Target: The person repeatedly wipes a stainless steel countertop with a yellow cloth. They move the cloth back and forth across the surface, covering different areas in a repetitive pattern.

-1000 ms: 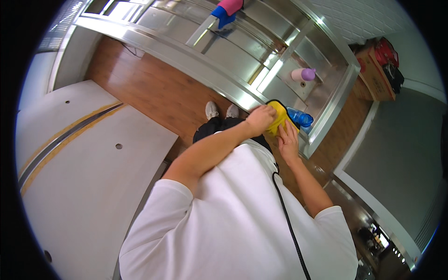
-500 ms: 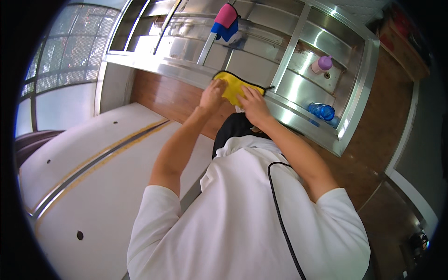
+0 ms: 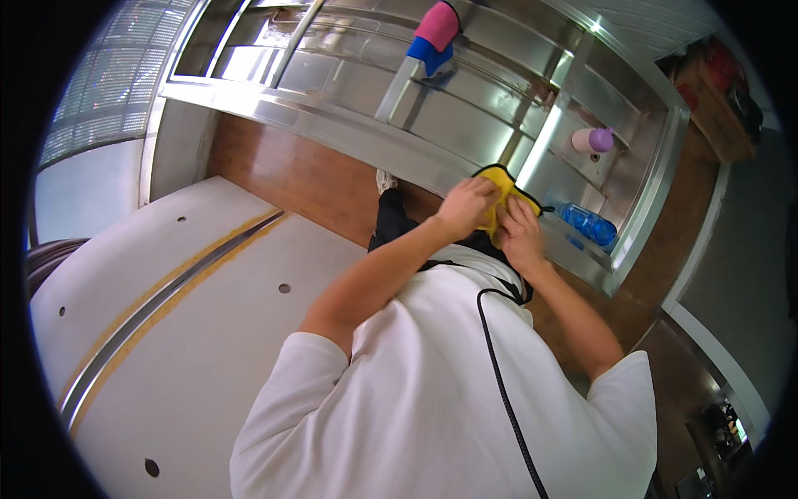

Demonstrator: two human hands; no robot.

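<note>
A yellow cloth with black edging [image 3: 501, 176] is held up in front of my body, above the near rim of a long stainless-steel trough frame [image 3: 332, 125]. My left hand [image 3: 468, 208] pinches its left side, fingers bent into the fabric. On the cloth's right side, my right hand [image 3: 521, 234] has its fingers pressed against it, and the thumb is partly hidden. A dark tab or cord sticks out from the cloth's right corner. Over a metal crossbar farther off hang a pink cloth [image 3: 438, 27] and a blue cloth [image 3: 431, 56].
Inside the right compartment a pink bottle with purple cap [image 3: 591, 140] stands and a blue clear bottle [image 3: 588, 223] lies. A white panel with a metal strip [image 3: 216, 324] fills the left. Wooden flooring [image 3: 274, 170] runs between. A cardboard box [image 3: 711, 104] sits far right.
My hands and the yellow cloth have shifted right and slightly nearer in the picture, and the hands are closer together. The view has turned somewhat, and a white shoe now shows.
</note>
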